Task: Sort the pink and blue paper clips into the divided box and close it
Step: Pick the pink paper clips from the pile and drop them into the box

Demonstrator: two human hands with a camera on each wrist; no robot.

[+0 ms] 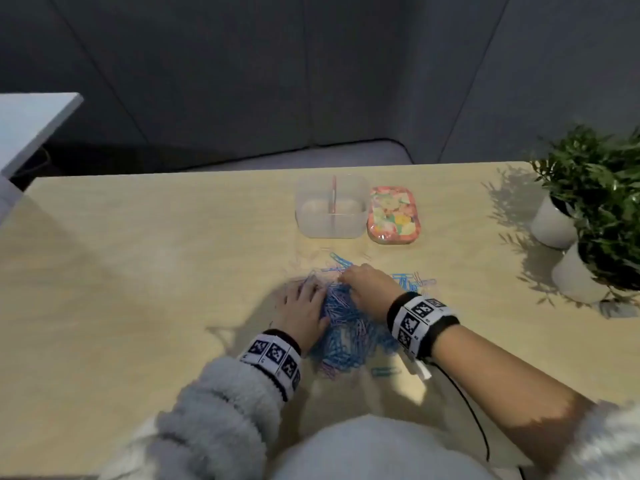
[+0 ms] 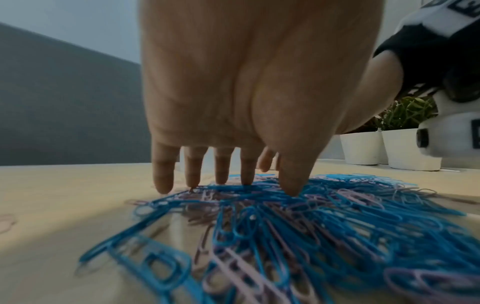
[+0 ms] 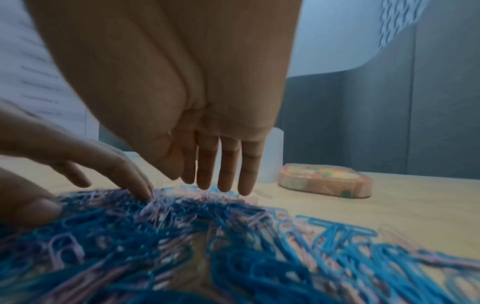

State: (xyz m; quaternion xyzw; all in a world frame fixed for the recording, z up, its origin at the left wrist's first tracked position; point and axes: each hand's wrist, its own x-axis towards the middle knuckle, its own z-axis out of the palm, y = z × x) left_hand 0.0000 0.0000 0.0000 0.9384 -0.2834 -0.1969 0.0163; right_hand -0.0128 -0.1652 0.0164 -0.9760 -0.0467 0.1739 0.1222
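Both hands, left and right, rest slack-fingered on the clip heap, each grip wide; the palms hide clips beneath.

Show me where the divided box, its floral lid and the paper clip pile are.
divided box [image 1: 313,223]: head view, front wall.
floral lid [image 1: 393,214]: head view, top face.
paper clip pile [image 1: 349,327]: head view, middle, between the hands.
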